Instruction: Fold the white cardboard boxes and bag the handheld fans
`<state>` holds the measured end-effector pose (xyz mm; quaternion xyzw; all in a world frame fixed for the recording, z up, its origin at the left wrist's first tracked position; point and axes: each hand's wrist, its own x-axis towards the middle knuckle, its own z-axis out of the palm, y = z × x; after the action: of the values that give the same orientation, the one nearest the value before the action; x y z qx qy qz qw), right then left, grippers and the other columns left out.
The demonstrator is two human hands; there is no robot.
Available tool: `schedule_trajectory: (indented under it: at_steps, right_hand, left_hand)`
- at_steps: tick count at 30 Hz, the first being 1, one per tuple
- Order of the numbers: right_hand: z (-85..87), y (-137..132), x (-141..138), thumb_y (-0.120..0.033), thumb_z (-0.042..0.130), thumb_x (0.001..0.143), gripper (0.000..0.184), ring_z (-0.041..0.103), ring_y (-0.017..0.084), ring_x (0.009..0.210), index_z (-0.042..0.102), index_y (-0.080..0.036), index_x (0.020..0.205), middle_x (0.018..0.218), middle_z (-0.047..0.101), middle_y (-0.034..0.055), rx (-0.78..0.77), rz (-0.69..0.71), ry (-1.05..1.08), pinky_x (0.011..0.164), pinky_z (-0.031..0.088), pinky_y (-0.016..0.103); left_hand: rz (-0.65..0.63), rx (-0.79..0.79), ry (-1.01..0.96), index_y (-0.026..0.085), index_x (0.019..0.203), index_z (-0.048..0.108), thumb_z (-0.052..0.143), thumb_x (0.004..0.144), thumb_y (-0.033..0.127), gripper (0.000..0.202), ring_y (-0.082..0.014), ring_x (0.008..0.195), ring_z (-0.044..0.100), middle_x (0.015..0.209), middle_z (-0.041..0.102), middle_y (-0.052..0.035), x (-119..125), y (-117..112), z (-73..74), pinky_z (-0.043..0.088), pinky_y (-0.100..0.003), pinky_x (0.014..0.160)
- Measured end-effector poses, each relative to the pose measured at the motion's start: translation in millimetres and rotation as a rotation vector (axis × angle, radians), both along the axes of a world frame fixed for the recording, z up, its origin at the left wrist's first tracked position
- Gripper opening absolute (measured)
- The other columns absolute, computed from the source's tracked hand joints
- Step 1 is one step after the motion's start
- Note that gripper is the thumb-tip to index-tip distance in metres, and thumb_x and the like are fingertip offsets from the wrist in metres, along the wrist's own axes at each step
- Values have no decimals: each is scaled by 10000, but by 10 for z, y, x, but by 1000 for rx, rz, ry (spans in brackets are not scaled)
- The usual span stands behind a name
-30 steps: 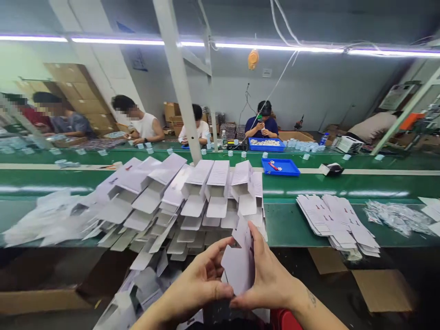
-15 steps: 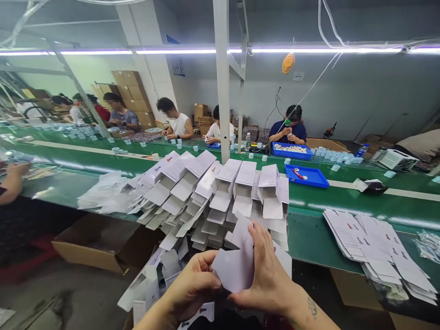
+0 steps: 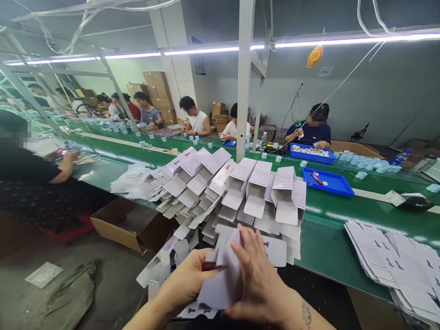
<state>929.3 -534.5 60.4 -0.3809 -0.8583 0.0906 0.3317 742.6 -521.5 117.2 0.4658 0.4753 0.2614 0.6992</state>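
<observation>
In the head view, the left hand (image 3: 189, 277) pinches the left side of a smooth white carton (image 3: 223, 284) of thin folded card, and the right hand (image 3: 259, 277), fingers spread, cups its right side, so it is held between them at the near middle. Just beyond, open-ended rectangular cartons (image 3: 237, 183) with squared flaps pile up on the glossy green counter (image 3: 330, 243), between crinkled, translucent plastic bags (image 3: 130, 181) to the left and flat, printed card blanks (image 3: 395, 259) to the right. Farther right sits a shallow blue plastic tray (image 3: 338, 184).
</observation>
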Motion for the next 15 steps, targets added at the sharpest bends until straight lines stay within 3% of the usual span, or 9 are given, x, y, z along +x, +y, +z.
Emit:
schedule_trajectory:
  at_steps: [3,5,8,10,13,15]
  right_hand:
    - [-15,-29,-85,-299,775,544,1189,327,486,1351,26,-298,1468,1490,272,240,29,60,41,1016,163,803]
    - [28,-39,-64,-206,736,584,1148,444,416,1296,0,-294,1459,1415,415,217,-41,51,117,1032,267,738]
    - [189,2,97,-201,785,579,1199,571,334,1188,-33,-300,1450,1379,479,184,-342,122,255,981,461,545]
    - [326,87,229,-273,841,556,1245,634,283,1088,-14,-277,1460,1307,546,152,-624,224,328,917,523,434]
    - [492,276,318,-420,891,458,1251,661,245,995,157,-214,1449,1111,644,71,-845,474,372,901,530,373]
    - [555,395,273,-493,878,439,1144,679,209,882,317,-179,1386,957,662,14,-831,672,389,814,556,316]
  left_hand:
    - [-5,72,36,140,683,701,796,619,230,145,-116,588,516,609,639,27,-38,-5,6,360,-196,535]
    - [26,7,-44,159,894,726,774,672,280,257,-157,683,587,717,694,0,-125,-12,-41,421,-223,622]
    - [4,-28,-168,210,1182,653,810,660,365,567,-223,899,643,1026,725,-74,-336,44,-124,470,-291,771]
    - [0,86,-299,270,1272,598,864,571,438,768,-276,1151,573,1266,641,-95,-450,149,-118,450,-339,909]
    - [-45,293,-516,319,1296,581,839,543,567,833,-331,1380,362,1449,497,-80,-419,326,65,333,-452,1074]
    - [-237,362,-431,287,1239,644,829,594,507,706,-360,1354,402,1434,511,-89,-263,371,274,315,-480,1086]
